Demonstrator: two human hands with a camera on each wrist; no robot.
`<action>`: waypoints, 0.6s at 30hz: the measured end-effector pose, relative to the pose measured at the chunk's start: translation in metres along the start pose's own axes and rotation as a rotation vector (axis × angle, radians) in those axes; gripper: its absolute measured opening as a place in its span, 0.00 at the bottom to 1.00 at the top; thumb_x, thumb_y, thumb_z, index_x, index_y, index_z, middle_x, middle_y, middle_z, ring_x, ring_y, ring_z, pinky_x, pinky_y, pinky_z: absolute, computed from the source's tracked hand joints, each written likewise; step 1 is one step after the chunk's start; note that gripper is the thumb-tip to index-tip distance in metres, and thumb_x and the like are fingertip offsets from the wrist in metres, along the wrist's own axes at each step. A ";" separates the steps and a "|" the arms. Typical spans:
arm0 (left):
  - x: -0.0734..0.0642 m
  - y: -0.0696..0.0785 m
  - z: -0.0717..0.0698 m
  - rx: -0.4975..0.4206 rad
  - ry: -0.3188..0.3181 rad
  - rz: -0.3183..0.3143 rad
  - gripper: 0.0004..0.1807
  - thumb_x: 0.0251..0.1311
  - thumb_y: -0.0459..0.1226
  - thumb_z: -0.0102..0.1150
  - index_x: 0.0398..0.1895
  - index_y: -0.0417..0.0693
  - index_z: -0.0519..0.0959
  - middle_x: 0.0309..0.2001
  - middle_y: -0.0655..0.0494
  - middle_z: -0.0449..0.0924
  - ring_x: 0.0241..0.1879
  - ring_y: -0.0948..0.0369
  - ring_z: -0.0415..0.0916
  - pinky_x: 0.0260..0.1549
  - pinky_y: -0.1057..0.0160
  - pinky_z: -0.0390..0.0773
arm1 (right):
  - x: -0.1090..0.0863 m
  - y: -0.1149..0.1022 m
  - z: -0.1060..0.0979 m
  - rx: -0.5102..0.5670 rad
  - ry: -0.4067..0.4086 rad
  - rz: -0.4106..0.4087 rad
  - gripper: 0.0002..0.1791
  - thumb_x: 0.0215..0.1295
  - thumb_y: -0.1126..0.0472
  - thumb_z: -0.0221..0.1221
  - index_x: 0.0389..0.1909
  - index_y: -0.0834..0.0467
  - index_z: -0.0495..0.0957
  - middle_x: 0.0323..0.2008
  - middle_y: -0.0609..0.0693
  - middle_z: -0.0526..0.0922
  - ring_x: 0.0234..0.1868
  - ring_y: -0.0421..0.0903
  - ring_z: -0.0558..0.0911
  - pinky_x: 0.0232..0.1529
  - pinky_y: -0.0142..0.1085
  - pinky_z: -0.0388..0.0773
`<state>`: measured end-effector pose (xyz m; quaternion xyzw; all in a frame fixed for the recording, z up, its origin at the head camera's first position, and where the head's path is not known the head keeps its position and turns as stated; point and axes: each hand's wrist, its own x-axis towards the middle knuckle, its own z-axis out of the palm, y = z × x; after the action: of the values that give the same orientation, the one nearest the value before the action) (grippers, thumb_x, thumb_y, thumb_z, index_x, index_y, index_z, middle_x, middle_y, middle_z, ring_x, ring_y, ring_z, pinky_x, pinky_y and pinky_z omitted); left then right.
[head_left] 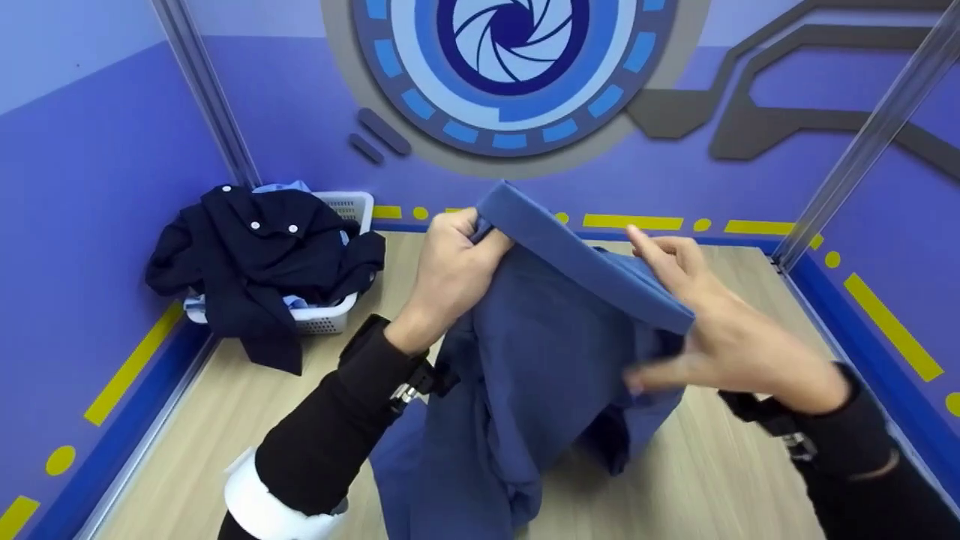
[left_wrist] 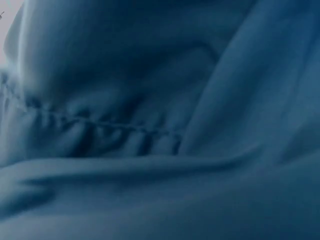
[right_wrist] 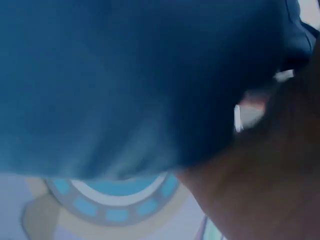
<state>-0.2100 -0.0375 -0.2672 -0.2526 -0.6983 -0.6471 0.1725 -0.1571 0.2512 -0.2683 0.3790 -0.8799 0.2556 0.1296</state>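
Note:
A dusty-blue garment [head_left: 555, 337] with a wide, stiff band [head_left: 585, 259] along its top hangs in folds over the table; whether it is a shirt or trousers I cannot tell. My left hand [head_left: 459, 266] grips it at the band's upper left end. At the band's lower right end, my right hand [head_left: 727, 337] has its fingers and thumb spread, blurred, against or just beside the cloth. Close up in the left wrist view, the cloth [left_wrist: 125, 185] shows a puckered seam. Cloth [right_wrist: 115, 90] also covers much of the right wrist view, with part of my right hand [right_wrist: 255, 185] beside it.
A white plastic basket [head_left: 322, 324] stands at the back left, heaped with dark navy clothing [head_left: 277, 259] that spills over its front, with light blue cloth [head_left: 283, 187] beneath. Purple-blue panels [head_left: 292, 135] wall the wooden tabletop [head_left: 300, 420] at the back and both sides.

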 end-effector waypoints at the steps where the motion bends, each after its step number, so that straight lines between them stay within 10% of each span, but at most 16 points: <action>1: 0.001 0.003 -0.002 0.007 -0.005 0.006 0.26 0.69 0.35 0.61 0.12 0.55 0.65 0.14 0.62 0.59 0.15 0.64 0.62 0.21 0.66 0.58 | 0.002 0.000 0.004 -0.036 0.052 -0.020 0.65 0.45 0.60 0.82 0.82 0.54 0.52 0.66 0.58 0.67 0.61 0.50 0.72 0.58 0.36 0.70; 7: 0.007 -0.009 -0.016 0.059 -0.141 -0.047 0.09 0.63 0.38 0.70 0.25 0.47 0.83 0.22 0.58 0.76 0.24 0.62 0.71 0.28 0.65 0.68 | 0.013 0.031 0.018 -0.038 0.299 -0.109 0.21 0.52 0.80 0.62 0.49 0.66 0.84 0.41 0.56 0.87 0.40 0.41 0.82 0.46 0.25 0.74; 11: 0.006 -0.037 -0.033 0.157 -0.361 -0.213 0.23 0.46 0.35 0.82 0.48 0.46 0.84 0.42 0.55 0.86 0.41 0.60 0.78 0.43 0.61 0.76 | 0.012 0.052 0.019 0.134 0.244 0.079 0.09 0.68 0.76 0.59 0.42 0.63 0.84 0.31 0.50 0.82 0.32 0.36 0.75 0.38 0.25 0.68; 15: -0.006 -0.068 -0.050 0.410 -0.595 -0.312 0.20 0.46 0.28 0.79 0.45 0.42 0.86 0.40 0.56 0.85 0.39 0.62 0.77 0.44 0.61 0.78 | 0.009 0.069 0.020 0.186 0.190 0.277 0.10 0.76 0.71 0.52 0.41 0.61 0.82 0.28 0.46 0.73 0.29 0.41 0.69 0.35 0.32 0.63; 18: -0.013 -0.086 -0.063 0.555 -0.589 -0.277 0.08 0.52 0.26 0.69 0.36 0.39 0.87 0.33 0.52 0.84 0.33 0.59 0.75 0.39 0.60 0.77 | 0.008 0.083 0.021 0.181 0.142 0.373 0.11 0.74 0.72 0.51 0.45 0.66 0.83 0.29 0.48 0.76 0.28 0.39 0.69 0.32 0.31 0.64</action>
<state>-0.2543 -0.1048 -0.3386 -0.2743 -0.8928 -0.3519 -0.0615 -0.2243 0.2833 -0.3113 0.2006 -0.8969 0.3793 0.1072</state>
